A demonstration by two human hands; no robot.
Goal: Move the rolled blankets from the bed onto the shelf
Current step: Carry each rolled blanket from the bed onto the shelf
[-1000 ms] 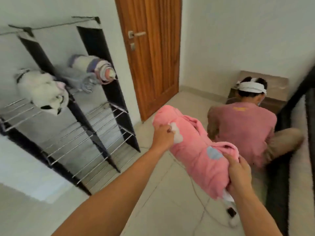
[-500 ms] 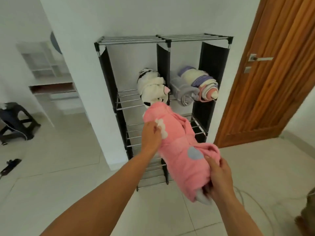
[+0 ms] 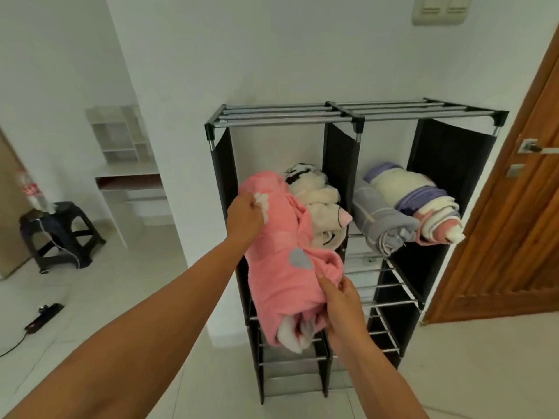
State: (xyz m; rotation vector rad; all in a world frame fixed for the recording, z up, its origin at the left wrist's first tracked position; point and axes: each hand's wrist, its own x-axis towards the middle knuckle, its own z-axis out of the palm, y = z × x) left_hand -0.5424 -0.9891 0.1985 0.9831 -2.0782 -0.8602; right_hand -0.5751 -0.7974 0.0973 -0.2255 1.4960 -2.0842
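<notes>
While the left hand (image 3: 244, 217) grips the far end of the pink blanket (image 3: 279, 261) and the right hand (image 3: 340, 300) pinches its near end, the roll, entering the shelf (image 3: 360, 116) beside the white blanket (image 3: 317, 201), should go in level to stay rolled.

No writing, label, brand or number can be read anywhere; the red-and-white wrapper on the bottle (image 3: 30, 192) at far left is too blurred.
</notes>
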